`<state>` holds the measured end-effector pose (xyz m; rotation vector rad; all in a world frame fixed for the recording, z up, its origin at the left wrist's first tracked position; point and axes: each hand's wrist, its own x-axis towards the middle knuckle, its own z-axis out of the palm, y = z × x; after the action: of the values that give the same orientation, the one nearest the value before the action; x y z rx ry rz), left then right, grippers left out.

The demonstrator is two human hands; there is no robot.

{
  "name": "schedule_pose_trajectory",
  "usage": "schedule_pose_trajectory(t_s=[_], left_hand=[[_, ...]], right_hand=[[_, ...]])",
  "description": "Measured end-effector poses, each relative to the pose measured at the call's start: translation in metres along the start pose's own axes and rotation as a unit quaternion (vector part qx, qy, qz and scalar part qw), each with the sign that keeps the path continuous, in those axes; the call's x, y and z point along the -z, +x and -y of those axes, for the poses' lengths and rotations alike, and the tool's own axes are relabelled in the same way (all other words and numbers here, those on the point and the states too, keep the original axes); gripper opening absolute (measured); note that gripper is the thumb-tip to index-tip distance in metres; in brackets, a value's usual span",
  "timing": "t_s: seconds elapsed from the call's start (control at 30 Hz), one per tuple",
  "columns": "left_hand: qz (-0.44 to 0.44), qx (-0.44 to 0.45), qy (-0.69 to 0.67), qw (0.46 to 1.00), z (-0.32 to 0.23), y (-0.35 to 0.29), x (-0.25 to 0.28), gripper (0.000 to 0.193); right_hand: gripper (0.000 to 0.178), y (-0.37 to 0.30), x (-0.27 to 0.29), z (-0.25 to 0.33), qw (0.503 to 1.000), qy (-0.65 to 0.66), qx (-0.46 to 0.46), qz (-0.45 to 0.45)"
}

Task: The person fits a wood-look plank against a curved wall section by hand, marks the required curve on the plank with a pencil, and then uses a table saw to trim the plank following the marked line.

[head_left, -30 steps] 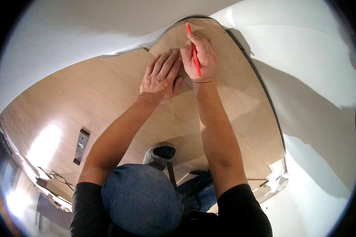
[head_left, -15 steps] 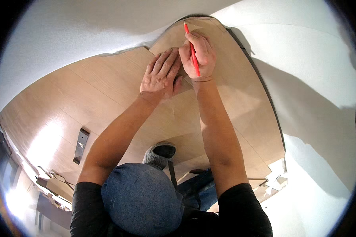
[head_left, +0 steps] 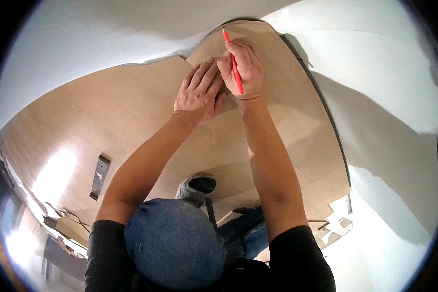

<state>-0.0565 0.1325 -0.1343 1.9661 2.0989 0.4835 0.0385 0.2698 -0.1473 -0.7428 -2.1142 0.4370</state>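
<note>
My right hand (head_left: 246,70) is closed around a red pencil (head_left: 236,73), its tip pointing up and away toward the far corner and its back end resting by my wrist. The side of that hand rests on the far end of a light wood-look floorboard (head_left: 284,97). Just to its left, my left hand (head_left: 198,90) lies flat on the boards with its fingers stretched out and holds nothing. The hands are almost touching. What lies under my left palm is mostly hidden.
White walls (head_left: 365,58) curve round the far and right sides, with a dark gap strip (head_left: 321,97) along the right one. A dark metal bar (head_left: 100,177) lies left of my left forearm. My shoe (head_left: 194,190) stands on the boards. Scraps (head_left: 337,228) lie lower right.
My right hand and the pencil have shifted very slightly to the left. My left hand stays pressed flat in nearly the same place.
</note>
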Motion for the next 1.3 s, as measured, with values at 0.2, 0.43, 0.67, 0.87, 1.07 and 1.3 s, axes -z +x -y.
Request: schedule_pose_trajectory(t_s=[0.2,0.43,0.67,0.87,1.07,1.3], left_hand=[[0.007,-0.001,-0.019,1.0,0.003,-0.011,-0.001,0.067],[0.061,0.002,-0.002,0.998,0.006,-0.048,0.0,0.067],[0.064,0.003,0.007,0.998,0.004,-0.046,0.004,0.067],[0.07,0.006,0.01,0.997,0.003,-0.045,0.004,0.066],[0.066,0.009,0.005,0.998,0.004,-0.046,0.003,0.067],[0.065,0.004,0.005,0.998,0.005,-0.045,0.004,0.063]], right_hand=[[0.026,-0.002,-0.003,-0.004,0.999,0.019,0.026,-0.019],[0.025,-0.006,-0.004,-0.005,1.0,0.002,0.024,0.001],[0.031,-0.006,0.0,-0.001,0.999,0.011,0.031,0.026],[0.029,-0.008,0.003,0.002,0.998,0.017,0.025,0.056],[0.028,-0.011,-0.001,0.007,0.997,0.041,0.036,0.05],[0.029,-0.011,-0.005,0.011,0.998,0.045,0.041,0.035]])
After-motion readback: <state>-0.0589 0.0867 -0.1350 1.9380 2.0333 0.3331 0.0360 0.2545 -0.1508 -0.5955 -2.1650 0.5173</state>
